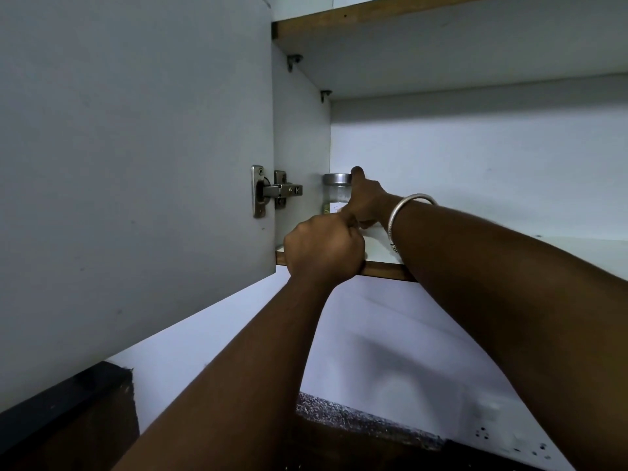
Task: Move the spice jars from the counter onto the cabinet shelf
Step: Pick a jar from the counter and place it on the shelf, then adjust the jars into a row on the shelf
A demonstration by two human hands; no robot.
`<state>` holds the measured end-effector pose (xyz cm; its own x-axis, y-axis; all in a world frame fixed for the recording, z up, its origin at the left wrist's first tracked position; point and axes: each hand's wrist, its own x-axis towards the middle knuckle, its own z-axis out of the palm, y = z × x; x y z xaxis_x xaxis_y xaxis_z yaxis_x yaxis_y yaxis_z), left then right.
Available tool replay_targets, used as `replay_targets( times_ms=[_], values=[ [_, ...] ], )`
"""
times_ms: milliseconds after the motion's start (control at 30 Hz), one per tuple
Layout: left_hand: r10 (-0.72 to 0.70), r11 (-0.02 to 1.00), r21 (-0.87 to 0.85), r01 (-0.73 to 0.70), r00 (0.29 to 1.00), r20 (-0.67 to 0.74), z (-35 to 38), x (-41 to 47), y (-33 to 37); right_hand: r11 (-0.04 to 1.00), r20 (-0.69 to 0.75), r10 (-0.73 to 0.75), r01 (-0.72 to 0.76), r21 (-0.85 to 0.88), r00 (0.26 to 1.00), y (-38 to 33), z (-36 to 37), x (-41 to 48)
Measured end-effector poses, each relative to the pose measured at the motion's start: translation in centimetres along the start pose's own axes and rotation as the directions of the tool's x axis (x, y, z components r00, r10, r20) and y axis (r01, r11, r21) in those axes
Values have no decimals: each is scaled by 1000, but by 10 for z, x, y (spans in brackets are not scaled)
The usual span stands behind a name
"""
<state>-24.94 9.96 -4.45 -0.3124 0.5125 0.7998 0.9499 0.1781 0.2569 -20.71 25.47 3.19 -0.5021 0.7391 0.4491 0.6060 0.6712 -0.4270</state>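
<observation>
At the back left corner of the cabinet shelf (384, 244), a glass spice jar (334, 193) with a metal lid (336, 178) stands upright, just beside the cabinet's left side wall (299, 130). My right hand (365, 202) reaches deep into the cabinet and is clamped on this jar: the thumb rises against the lid's right edge, and the remaining fingers wrap the glass body lower down. A silver bangle (407, 207) sits on my right wrist. My left hand (323, 248) is curled closed at the shelf's front edge, knuckles toward me; its extended finger touches the right hand near the base of the jar. I cannot tell whether the left hand encloses anything. The two hands are together, in contact. To the left, the open cabinet door (136, 147) hangs on a metal hinge (275, 192). Above, the underside of an upper shelf (458, 52) rests on two small pegs. Below, a speckled granite counter (356, 423) edge shows between my forearms.
</observation>
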Motion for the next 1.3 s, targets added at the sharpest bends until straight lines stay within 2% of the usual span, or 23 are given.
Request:
replay_targets(
  times_ms=[233,300,367,533,633,700,767,867,933,1033,1100,1133,1200,1267,1300],
  values=[
    [1,998,-68,-3,999,-35,1,1,-1,1000,9,11,-12,13,1000,3,1,1],
    [-2,991,-134,-8,997,-77,-2,-1,0,986,49,109,-115,124,993,2,-2,-6],
    [-19,985,-174,1,995,-102,-5,-4,1,913,147,225,-261,313,963,0,-12,-21],
    [-75,982,-176,66,996,-48,-15,-9,12,853,231,283,-355,382,931,-1,-36,-87],
    [-80,963,-253,93,995,63,-30,-19,14,919,162,182,-227,322,970,-15,-46,-140],
    [-38,883,-460,90,992,122,-50,-28,23,933,112,109,-141,332,988,-23,-58,-177],
    [12,763,-644,54,995,98,-67,-49,41,916,40,67,-78,393,997,-25,-65,-221],
    [57,685,-729,4,997,59,-91,-104,68,884,-131,45,21,466,990,-19,-68,-292],
    [85,612,-790,37,990,112,-97,-165,78,852,-199,38,72,519,979,-5,-58,-352],
    [128,548,-828,120,966,225,-92,-264,78,865,-124,12,52,498,992,25,-18,-441],
    [123,573,-796,194,940,317,-80,-345,69,866,-37,44,-20,500,998,53,24,-508],
    [121,593,-766,248,913,389,-74,-387,62,867,38,61,-72,492,997,65,46,-541],
    [54,608,-643,466,783,619,-59,-472,50,883,259,157,-253,395,953,92,97,-605],
    [-85,651,-381,657,562,823,-45,-546,40,853,470,300,-454,257,830,114,146,-660],
    [-158,670,-248,699,461,873,-39,-576,35,806,553,373,-556,205,745,122,167,-683]
  ],
)
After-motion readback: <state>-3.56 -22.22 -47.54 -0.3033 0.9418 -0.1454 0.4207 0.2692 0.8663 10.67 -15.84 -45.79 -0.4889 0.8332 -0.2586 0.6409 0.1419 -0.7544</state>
